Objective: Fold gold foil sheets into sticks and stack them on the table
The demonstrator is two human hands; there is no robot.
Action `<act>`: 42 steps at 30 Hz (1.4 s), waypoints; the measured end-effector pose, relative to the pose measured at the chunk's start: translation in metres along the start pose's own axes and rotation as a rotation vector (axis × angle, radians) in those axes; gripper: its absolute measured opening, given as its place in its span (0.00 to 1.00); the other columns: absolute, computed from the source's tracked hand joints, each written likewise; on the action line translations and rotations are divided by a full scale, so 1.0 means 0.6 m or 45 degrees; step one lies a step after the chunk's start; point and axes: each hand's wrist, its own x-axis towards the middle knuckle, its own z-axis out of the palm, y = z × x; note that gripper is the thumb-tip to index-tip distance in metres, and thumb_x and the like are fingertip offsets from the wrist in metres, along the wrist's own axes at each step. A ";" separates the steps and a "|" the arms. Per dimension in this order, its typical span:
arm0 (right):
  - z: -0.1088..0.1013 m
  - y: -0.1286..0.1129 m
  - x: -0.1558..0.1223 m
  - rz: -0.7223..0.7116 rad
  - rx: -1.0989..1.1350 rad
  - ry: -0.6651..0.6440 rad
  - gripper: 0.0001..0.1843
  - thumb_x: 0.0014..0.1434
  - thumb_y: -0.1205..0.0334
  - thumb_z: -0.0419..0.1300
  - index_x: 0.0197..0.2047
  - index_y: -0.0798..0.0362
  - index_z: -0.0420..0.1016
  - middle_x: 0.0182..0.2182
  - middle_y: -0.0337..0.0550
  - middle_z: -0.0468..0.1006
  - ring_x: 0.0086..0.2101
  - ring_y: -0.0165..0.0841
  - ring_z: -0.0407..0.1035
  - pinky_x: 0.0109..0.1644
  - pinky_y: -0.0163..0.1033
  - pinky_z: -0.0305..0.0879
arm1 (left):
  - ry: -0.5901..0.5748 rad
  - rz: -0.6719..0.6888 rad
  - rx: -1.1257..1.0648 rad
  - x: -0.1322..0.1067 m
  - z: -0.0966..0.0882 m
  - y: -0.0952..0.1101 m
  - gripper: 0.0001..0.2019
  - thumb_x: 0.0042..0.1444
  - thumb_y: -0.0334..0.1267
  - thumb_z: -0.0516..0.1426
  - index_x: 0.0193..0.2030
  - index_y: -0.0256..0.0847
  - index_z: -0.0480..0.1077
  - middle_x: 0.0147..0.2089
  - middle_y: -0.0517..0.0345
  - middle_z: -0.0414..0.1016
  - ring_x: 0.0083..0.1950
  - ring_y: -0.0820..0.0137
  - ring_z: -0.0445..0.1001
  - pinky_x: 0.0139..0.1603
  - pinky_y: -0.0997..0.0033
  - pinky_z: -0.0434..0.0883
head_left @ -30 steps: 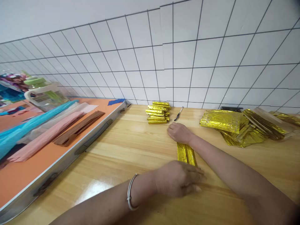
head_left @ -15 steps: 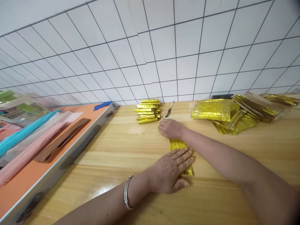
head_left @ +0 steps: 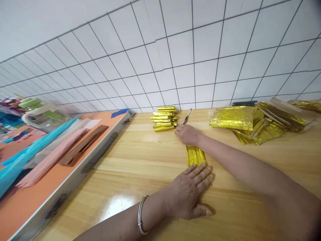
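One gold foil strip (head_left: 195, 155) is held flat on the wooden table (head_left: 135, 154), and work on it is judged to be partway through. Several narrow gold bundles (head_left: 164, 118) are stacked near the wall; these are taken, by their neat shape, to be finished pieces. Wider gold packets (head_left: 232, 117) are piled at the right, apart from both hands, and are judged to be left over for handling. The strip is laid lengthwise between the hands, its middle exposed. Its near end is covered by the left hand (head_left: 187, 192), which is placed palm down with fingers extended and thumb spread away; the strip is pressed under the fingers, nothing being gripped. Its far end is covered by the right hand (head_left: 187, 134), whose fingers are curled; whether the foil is pinched there or only pinned cannot be told. A pen (head_left: 187, 117) is seen just beyond the right hand, beside the stacked bundles.
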 end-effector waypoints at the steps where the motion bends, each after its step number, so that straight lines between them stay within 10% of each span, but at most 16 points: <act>1: -0.004 0.000 0.002 0.005 -0.007 -0.014 0.13 0.62 0.68 0.47 0.38 0.60 0.72 0.38 0.55 0.72 0.42 0.39 0.62 0.43 0.43 0.57 | 0.007 0.001 0.014 -0.001 0.000 0.001 0.41 0.58 0.62 0.43 0.69 0.34 0.39 0.71 0.44 0.32 0.71 0.55 0.30 0.68 0.52 0.37; 9: -0.064 -0.040 -0.017 0.096 -0.060 -0.053 0.17 0.66 0.62 0.43 0.40 0.56 0.72 0.39 0.52 0.74 0.43 0.39 0.64 0.46 0.43 0.54 | 0.082 0.001 0.104 -0.011 -0.013 0.015 0.40 0.59 0.60 0.44 0.68 0.31 0.42 0.70 0.43 0.39 0.71 0.56 0.36 0.69 0.57 0.39; 15: -0.042 -0.090 -0.046 0.097 -0.019 -0.119 0.18 0.63 0.54 0.50 0.52 0.52 0.68 0.50 0.50 0.70 0.48 0.40 0.60 0.48 0.44 0.52 | 0.103 0.000 0.096 -0.013 -0.006 0.004 0.40 0.59 0.60 0.43 0.68 0.30 0.42 0.70 0.41 0.40 0.71 0.55 0.36 0.69 0.56 0.38; 27: -0.006 -0.035 0.028 0.068 0.000 -0.132 0.16 0.63 0.69 0.45 0.49 0.57 0.69 0.46 0.53 0.71 0.47 0.42 0.59 0.48 0.47 0.50 | 0.115 -0.011 0.106 -0.016 -0.007 -0.001 0.39 0.59 0.59 0.44 0.68 0.30 0.43 0.70 0.43 0.39 0.71 0.57 0.36 0.69 0.59 0.38; 33: -0.047 -0.005 0.062 0.043 -0.040 -0.154 0.13 0.63 0.67 0.48 0.43 0.55 0.73 0.38 0.49 0.76 0.41 0.37 0.66 0.46 0.43 0.56 | 0.134 0.003 0.115 -0.020 -0.012 0.007 0.39 0.59 0.60 0.42 0.68 0.31 0.43 0.70 0.44 0.40 0.70 0.56 0.38 0.69 0.58 0.40; 42: -0.061 -0.059 -0.110 0.122 0.087 -0.189 0.29 0.65 0.49 0.40 0.65 0.53 0.52 0.64 0.52 0.54 0.62 0.39 0.48 0.60 0.48 0.50 | 0.143 0.017 0.075 -0.022 -0.008 0.004 0.39 0.59 0.60 0.42 0.68 0.31 0.43 0.70 0.42 0.39 0.70 0.57 0.38 0.69 0.57 0.39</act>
